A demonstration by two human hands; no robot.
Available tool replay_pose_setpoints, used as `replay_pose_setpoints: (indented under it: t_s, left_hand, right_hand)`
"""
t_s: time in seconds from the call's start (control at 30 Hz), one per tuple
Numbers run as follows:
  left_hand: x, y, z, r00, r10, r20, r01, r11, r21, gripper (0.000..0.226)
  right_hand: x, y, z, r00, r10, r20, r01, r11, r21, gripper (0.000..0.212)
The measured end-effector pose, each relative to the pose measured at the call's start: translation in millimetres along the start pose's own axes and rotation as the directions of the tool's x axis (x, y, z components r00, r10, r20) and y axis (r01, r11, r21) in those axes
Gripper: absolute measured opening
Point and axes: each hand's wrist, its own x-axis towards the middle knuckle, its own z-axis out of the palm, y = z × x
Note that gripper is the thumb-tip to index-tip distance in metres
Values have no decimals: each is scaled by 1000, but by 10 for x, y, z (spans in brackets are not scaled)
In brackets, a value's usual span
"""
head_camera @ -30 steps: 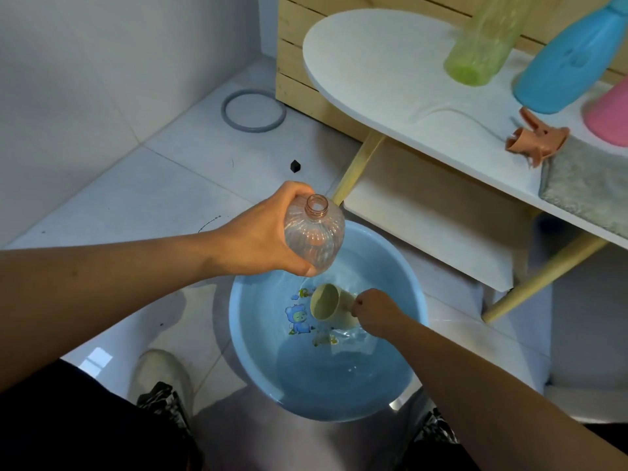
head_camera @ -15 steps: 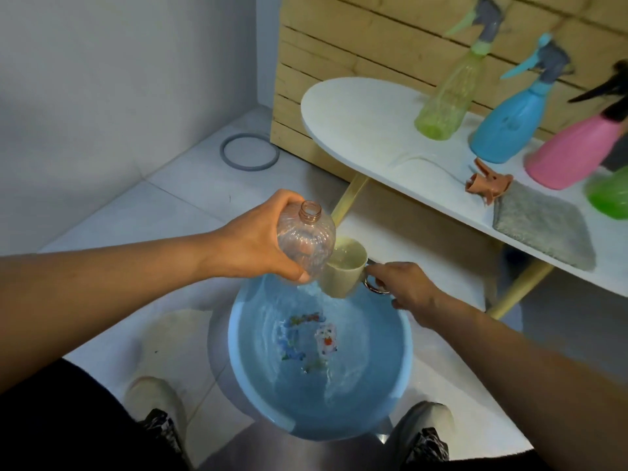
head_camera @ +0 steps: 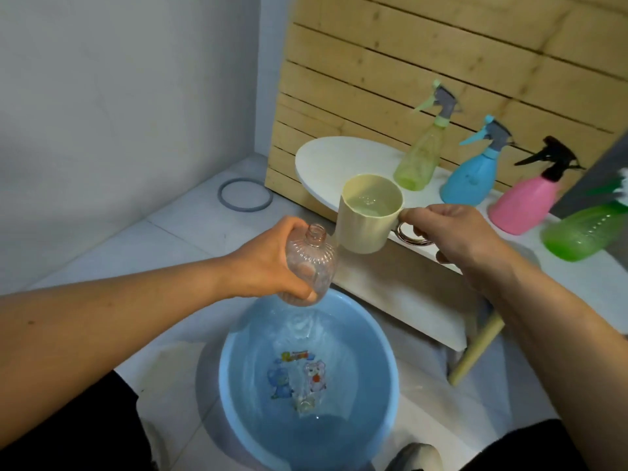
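Head view: the left hand [head_camera: 268, 263] holds a clear ribbed plastic bottle [head_camera: 311, 266] roughly upright, its open mouth tipped slightly toward the far right. The fingers [head_camera: 307, 295] are wrapped round its lower body. The bottle hangs over the far edge of the blue basin [head_camera: 393, 362], which stands on the floor with water in it.

Just to the right of the bottle's mouth and a little higher, the right hand [head_camera: 458, 232] carries a cream cup [head_camera: 368, 215] with water in it. Its fingers are closed round the metal loop handle [head_camera: 409, 234].

The bottle looks empty, so it is probably light and thin-walled. It would likely dent under a hard squeeze, and it may be wet and slick, so a grip low on the ribs seems sound. The cup is probably the heavier thing, rigid but liable to slop. Held by the handle alone it will tend to swing, and the bottle's narrow mouth leaves little room for a stream.

On the white surface [head_camera: 326, 161] behind, well apart from the hands, stand yellow-green [head_camera: 419, 158], blue [head_camera: 474, 175] and pink [head_camera: 525, 202] spray bottles.
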Motion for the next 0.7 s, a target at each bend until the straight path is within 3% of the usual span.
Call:
replay_pose_setpoints:
  t_s: [0.17,0.43,0.7]
  left_hand:
    - [25,-46,145,1000,-3,14,3,1000,7,100]
    - [58,-144,200,1000,3,15,-3,999,38,101]
    - [39,-213,262,999,-2,37,0,998,60,102]
  right_hand:
    - [-67,-23,1,997,-71,-12,71,998,0,40]
    - [-43,51,-2,983,-171,-72,159,975,-153,39]
    - [-65,60,71,955,-282,-89,243,920,-308,25]
